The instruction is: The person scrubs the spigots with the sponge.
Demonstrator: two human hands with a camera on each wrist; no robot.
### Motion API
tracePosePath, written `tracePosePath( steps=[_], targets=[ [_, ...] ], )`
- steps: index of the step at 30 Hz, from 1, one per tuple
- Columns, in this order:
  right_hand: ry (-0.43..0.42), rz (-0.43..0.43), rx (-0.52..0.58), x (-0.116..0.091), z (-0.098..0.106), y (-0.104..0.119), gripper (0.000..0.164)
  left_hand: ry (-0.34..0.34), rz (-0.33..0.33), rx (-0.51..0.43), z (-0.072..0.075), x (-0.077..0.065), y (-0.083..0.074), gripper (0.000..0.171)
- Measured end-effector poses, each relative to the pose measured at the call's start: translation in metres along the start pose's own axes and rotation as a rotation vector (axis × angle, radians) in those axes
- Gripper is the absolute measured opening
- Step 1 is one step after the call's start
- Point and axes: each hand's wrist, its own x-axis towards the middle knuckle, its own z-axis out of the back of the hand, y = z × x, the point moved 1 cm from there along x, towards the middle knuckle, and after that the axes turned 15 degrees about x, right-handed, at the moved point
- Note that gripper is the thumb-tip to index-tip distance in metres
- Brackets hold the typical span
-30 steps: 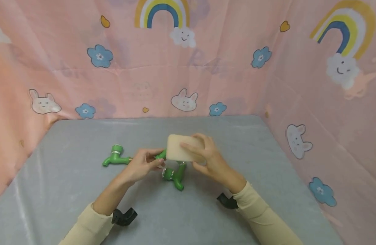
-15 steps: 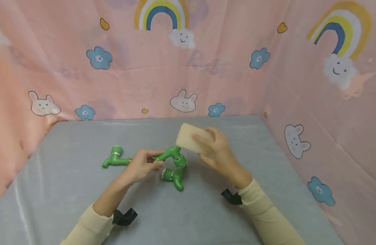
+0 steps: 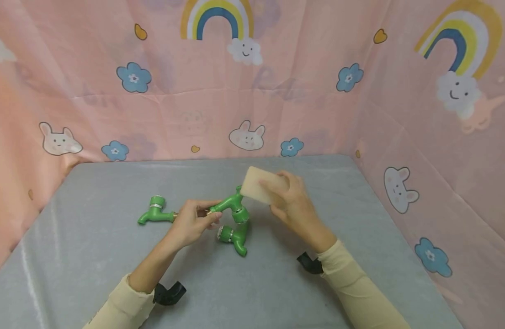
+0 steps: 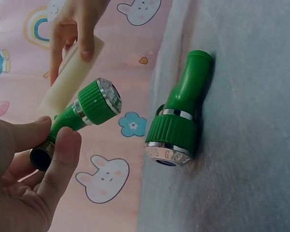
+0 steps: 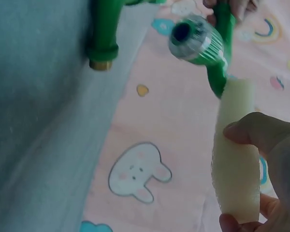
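Observation:
In the head view, my left hand [image 3: 190,222] pinches a green faucet [image 3: 229,202] near its brass threaded end, holding it above the table. The ribbed knob with a silvery cap shows clearly in the left wrist view. My right hand [image 3: 297,208] grips a cream sponge [image 3: 256,185] between thumb and fingers. One end of the sponge meets the faucet's spout in the right wrist view; how hard it presses cannot be told. Just below the held faucet, a second green faucet [image 3: 238,242] lies on the table, its upper part partly hidden.
A third green faucet [image 3: 155,214] lies to the left, its threaded end behind my left hand. Black curved pieces [image 3: 170,294] stick out at both sleeves. The grey table [image 3: 112,183] ends at a pink patterned curtain [image 3: 174,109] behind and at the sides.
The sponge, earlier in front of the faucet, has shifted right and slightly up and is tilted, uncovering the faucet. The faucet has turned in my left hand, its spout now pointing up.

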Motion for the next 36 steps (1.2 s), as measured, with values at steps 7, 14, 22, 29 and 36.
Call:
tracePosePath(
  steps=[7,14,22,29,36],
  targets=[
    [-0.047,-0.015,0.090,0.002,0.007,-0.001,0.061,-0.071,0.032,0.063,-0.001,0.001,0.003,0.034],
    [0.153,0.092,0.162,-0.001,-0.010,0.018,0.060,-0.084,-0.019,0.117,-0.005,0.000,-0.003,0.033],
    [0.144,0.052,0.054,0.000,-0.011,0.014,0.062,-0.097,0.002,0.160,-0.003,-0.001,-0.007,0.031],
    [0.135,-0.037,0.052,0.003,0.002,0.002,0.059,-0.116,0.018,0.203,0.000,-0.001,-0.004,0.031],
    [0.100,-0.054,0.174,0.001,0.007,0.001,0.062,-0.154,-0.014,0.225,-0.001,-0.001,-0.003,0.032]
  ],
)
